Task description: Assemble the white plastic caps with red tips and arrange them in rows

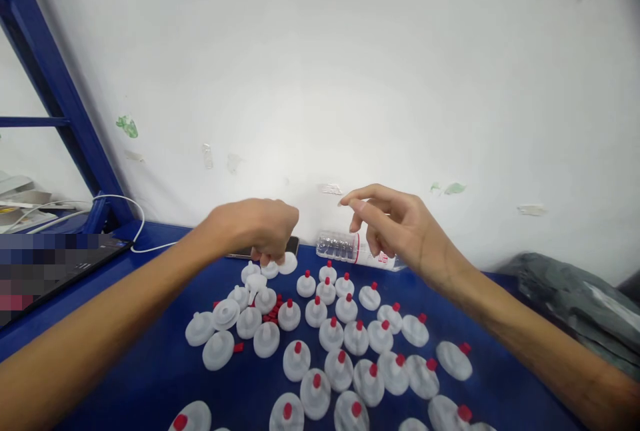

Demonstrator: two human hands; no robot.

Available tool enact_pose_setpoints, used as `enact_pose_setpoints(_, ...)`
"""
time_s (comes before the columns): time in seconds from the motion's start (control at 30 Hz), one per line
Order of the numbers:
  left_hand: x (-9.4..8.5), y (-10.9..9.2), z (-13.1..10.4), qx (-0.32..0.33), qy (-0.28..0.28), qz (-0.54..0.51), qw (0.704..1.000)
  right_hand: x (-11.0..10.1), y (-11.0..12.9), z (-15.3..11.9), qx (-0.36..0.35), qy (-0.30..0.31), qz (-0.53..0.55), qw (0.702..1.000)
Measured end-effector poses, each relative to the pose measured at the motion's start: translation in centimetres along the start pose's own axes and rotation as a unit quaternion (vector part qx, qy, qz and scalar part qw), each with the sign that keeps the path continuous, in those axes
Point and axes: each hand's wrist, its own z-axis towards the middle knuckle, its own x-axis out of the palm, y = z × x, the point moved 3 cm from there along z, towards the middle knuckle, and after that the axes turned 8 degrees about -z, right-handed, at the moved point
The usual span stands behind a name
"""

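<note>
My left hand (260, 228) reaches down over the far-left cluster of white plastic disc caps, its fingers bent and closed. Its fingertips meet a white disc cap (271, 270); the exact grip is partly hidden behind the hand. Another disc cap (288, 263) lies tilted right beside those fingers. Raised above the table's far side, my right hand (393, 221) has loosely curled fingers, with nothing visible in them. Small red caps (273, 311) lie in a heap among the left discs. Many discs to the right, such as this disc cap (331, 334), carry a red cap on the stem.
A clear plastic bottle (337, 246) lies against the wall behind my right hand. A phone (293, 244) lies behind my left hand. At left are a dark screen (60, 271), a white cable (143, 218) and a blue frame (55, 58). Dark plastic bags (565, 291) sit at right.
</note>
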Motion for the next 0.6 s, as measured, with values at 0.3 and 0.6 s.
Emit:
enact_pose_setpoints(0.3,-3.0,-0.4,-3.2,0.21,-0.052,-0.168,0.962,1.9,0.3,-0.8,0.027,0.113,-0.111,0.987)
enact_pose_setpoints(0.6,0.4,-1.4,0.0,0.091,0.073,-0.005,0.993,0.4,0.4,-0.8,0.028,0.024,-0.271,0.962)
